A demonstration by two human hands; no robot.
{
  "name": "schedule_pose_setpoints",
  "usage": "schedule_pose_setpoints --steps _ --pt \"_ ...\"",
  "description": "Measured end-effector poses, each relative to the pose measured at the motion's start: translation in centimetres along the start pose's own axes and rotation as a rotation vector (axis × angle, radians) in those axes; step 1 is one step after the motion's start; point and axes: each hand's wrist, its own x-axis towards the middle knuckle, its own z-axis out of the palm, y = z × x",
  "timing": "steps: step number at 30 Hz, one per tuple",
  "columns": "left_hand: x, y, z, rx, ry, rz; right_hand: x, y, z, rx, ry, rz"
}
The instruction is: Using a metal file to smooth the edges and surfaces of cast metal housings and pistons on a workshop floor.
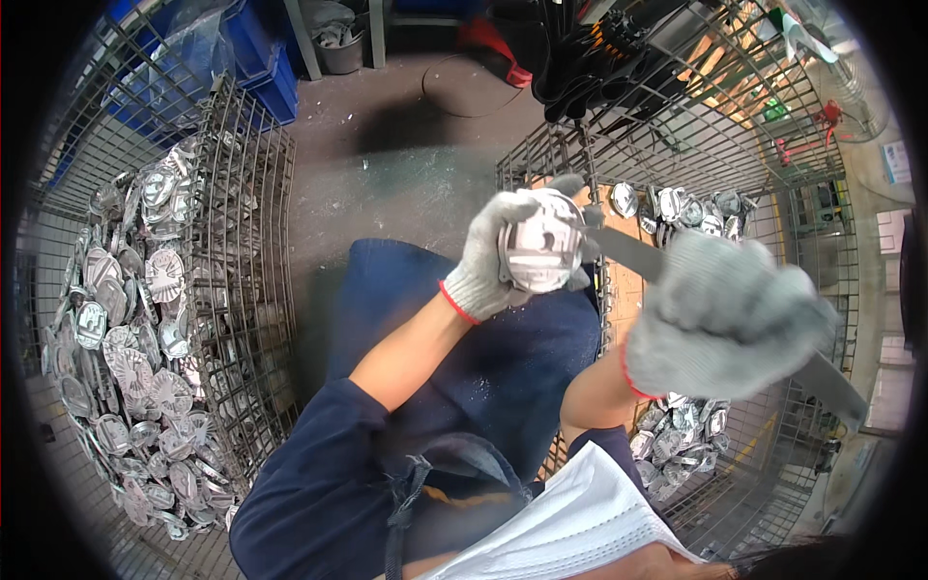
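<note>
My left hand (491, 249), in a grey knitted glove with a red cuff, is closed around a round silver metal casting (543, 242). The casting is held up over my lap, its face with raised and recessed shapes turned toward me. My right hand (723, 317), gloved the same way and slightly blurred, is wrapped round a long flat grey file (628, 253). The file sticks out of both sides of my fist, and its far end lies at the casting's right edge. Whether the two touch I cannot tell.
A wire cage (242, 280) at my left is heaped with similar metal castings (145, 377). On my right another wire cage (667, 126) holds more castings (684, 435) and a tan board (623, 300). Blue crates (266, 82) and a grey bin (340, 48) stand beyond.
</note>
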Motion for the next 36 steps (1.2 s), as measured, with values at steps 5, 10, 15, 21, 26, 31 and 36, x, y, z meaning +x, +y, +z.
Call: schedule_pose_setpoints --steps 5,10,15,21,26,31,36 --pt "0.0 0.4 -0.2 -0.144 -0.151 0.055 -1.0 -2.5 -0.8 -0.229 -0.052 -0.246" --pt "-0.4 0.2 0.2 -0.12 -0.09 0.061 -2.1 -1.2 -1.9 -0.201 -0.021 -0.157" --pt "-0.5 0.5 0.5 -0.054 -0.099 0.051 -1.6 -0.5 -2.6 -0.197 -0.057 -0.085" --pt "-0.4 0.5 0.1 -0.031 -0.101 0.03 -1.7 0.7 -2.7 -0.234 -0.039 -0.081" --pt "-0.1 0.6 0.0 0.158 -0.079 -0.007 -1.3 1.5 -2.0 -0.611 0.803 -0.207" --pt "-0.4 -0.3 0.5 0.089 -0.016 0.025 -1.0 0.3 -2.0 -0.181 0.028 -0.095" --pt "0.0 -0.3 -0.1 0.07 -0.137 -0.035 -2.2 -2.0 -1.8 -0.38 -0.183 -0.09"
